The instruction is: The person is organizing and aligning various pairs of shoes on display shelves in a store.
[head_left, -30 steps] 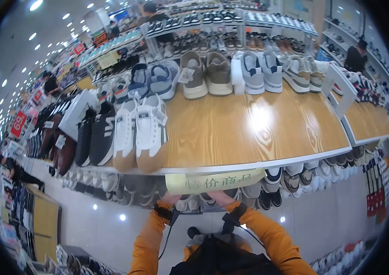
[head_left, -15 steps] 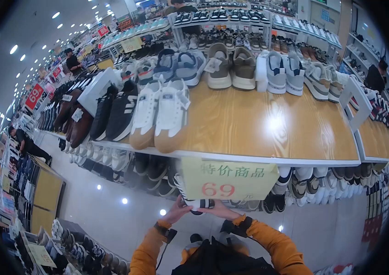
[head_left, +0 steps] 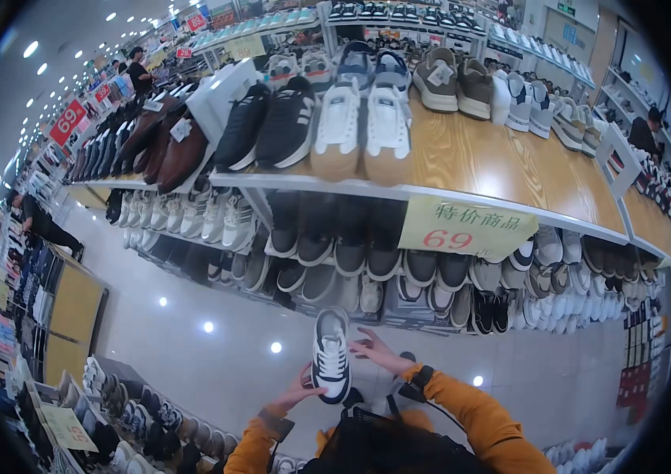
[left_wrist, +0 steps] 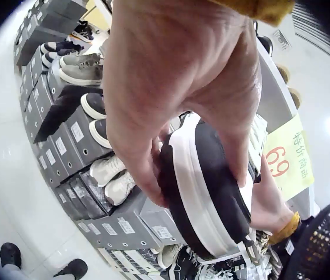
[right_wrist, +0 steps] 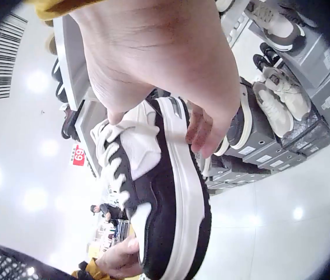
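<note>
A black-and-white lace-up sneaker [head_left: 331, 355] is held up in front of the body, its laced top facing the head camera. My left hand [head_left: 301, 389] grips it at the toe, thumb over the upper. In the left wrist view, that hand's fingers [left_wrist: 147, 175] lie along the sneaker's dark and white sole edge. At the sneaker's other side is my right hand [head_left: 380, 351], its fingers spread and reaching toward the collar. From the right wrist, the sneaker's white sidewall [right_wrist: 182, 175] shows under that hand, whose fingertips [right_wrist: 200, 140] are right at the sole edge.
Ahead stands a wooden-topped display table [head_left: 501, 170] with several pairs of shoes and a yellow price sign [head_left: 466, 229] on its front edge. Shoes line its lower shelves. Another shoe rack [head_left: 71, 415] is at lower left. People stand farther off at left and right.
The sneaker has come out from below the price sign toward my body, and its laced top now shows. My right hand has spread its fingers. The head view has shifted left.
</note>
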The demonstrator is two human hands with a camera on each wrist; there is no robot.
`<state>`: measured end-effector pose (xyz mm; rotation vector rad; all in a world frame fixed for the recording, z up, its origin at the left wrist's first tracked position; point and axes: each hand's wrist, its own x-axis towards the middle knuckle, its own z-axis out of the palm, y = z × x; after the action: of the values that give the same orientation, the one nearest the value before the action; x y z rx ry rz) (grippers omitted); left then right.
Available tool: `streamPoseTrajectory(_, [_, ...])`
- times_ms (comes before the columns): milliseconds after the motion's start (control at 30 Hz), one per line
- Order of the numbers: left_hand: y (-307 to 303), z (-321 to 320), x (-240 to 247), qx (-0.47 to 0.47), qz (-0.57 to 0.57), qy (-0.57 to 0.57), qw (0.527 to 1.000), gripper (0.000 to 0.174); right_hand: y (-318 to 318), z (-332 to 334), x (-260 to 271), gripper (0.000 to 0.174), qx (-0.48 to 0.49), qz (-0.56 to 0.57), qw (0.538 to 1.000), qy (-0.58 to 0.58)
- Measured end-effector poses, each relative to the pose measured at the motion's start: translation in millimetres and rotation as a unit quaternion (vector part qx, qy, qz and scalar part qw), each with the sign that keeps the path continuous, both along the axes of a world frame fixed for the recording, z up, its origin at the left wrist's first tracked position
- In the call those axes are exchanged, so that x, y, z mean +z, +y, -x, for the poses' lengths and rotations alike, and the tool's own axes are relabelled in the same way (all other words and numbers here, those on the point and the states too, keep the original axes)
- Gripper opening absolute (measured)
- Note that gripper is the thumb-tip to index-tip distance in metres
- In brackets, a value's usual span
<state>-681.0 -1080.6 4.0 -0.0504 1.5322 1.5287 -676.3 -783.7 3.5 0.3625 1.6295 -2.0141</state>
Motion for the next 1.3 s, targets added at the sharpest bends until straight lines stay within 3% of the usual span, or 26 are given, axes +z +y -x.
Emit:
streamPoseTrajectory(100, [-25, -9, 23, -0.011, 0.005, -0.004, 1.0, 0.112, -18, 10, 16, 0.101, -0.016, -0.066, 0.996, 0.058])
streamPoseTrajectory(267, [-34, -5, 50, -0.057, -0.012, -0.005, 0.998, 0.114, -24, 23, 67, 0.088, -0.089, -0.046, 0.98, 0.17])
streamPoseTrajectory(333, [-25, 3, 65, -0.072, -0.04, 0.046, 0.996, 0.113, -18, 22, 105, 0.077, -0.078, -0.109, 0.948, 0.288])
streamPoseTrajectory(367, [-19, 9, 71, -0.077, -0.041, 0.046, 0.995, 0.113, -12, 19, 123, 0.064, -0.063, -0.115, 0.947, 0.294])
streamPoseTrajectory(500, [19, 29, 103, -0.117, -0.081, 0.105, 0.984, 0.111, 23, 14, 165, 0.048, -0.091, -0.166, 0.949, 0.254])
streamPoseTrajectory(533, [31, 33, 115, -0.118, -0.085, 0.108, 0.983, 0.111, 31, 11, 177, 0.048, -0.095, -0.167, 0.948, 0.254])
streamPoseTrajectory(600, [58, 41, 137, -0.136, -0.092, 0.121, 0.979, 0.11, 45, 5, 201, 0.047, -0.142, -0.282, 0.886, 0.339])
streamPoseTrajectory(667, [88, 46, 154, -0.139, -0.129, 0.111, 0.976, 0.109, 59, -2, 232, 0.048, -0.155, -0.287, 0.872, 0.366])
streamPoseTrajectory(733, [117, 49, 171, -0.144, -0.129, 0.101, 0.976, 0.107, 75, -7, 247, 0.051, -0.208, -0.345, 0.806, 0.434])
streamPoseTrajectory(800, [149, 53, 185, -0.15, -0.174, 0.12, 0.966, 0.106, 89, -18, 270, 0.053, -0.212, -0.34, 0.812, 0.425])
streamPoseTrajectory(867, [179, 58, 210, -0.15, -0.187, 0.107, 0.965, 0.104, 107, -25, 282, 0.056, -0.228, -0.362, 0.77, 0.473])
streamPoseTrajectory(933, [212, 62, 244, -0.107, -0.203, 0.09, 0.969, 0.101, 126, -31, 286, 0.062, -0.199, -0.388, 0.763, 0.477])
streamPoseTrajectory(1067, [268, 83, 273, -0.057, -0.232, 0.099, 0.966, 0.073, 150, -32, 288, 0.082, -0.154, -0.383, 0.768, 0.49])
streamPoseTrajectory(1133, [289, 88, 289, -0.024, -0.21, 0.114, 0.971, 0.068, 164, -26, 292, 0.087, -0.094, -0.454, 0.72, 0.516])
streamPoseTrajectory(1200, [307, 93, 286, 0.038, -0.148, 0.165, 0.974, 0.068, 180, -20, 296, 0.086, -0.096, -0.483, 0.698, 0.519])
streamPoseTrajectory(1300, [324, 96, 296, 0.055, -0.137, 0.151, 0.978, 0.068, 202, -7, 296, 0.076, -0.1, -0.494, 0.681, 0.531])
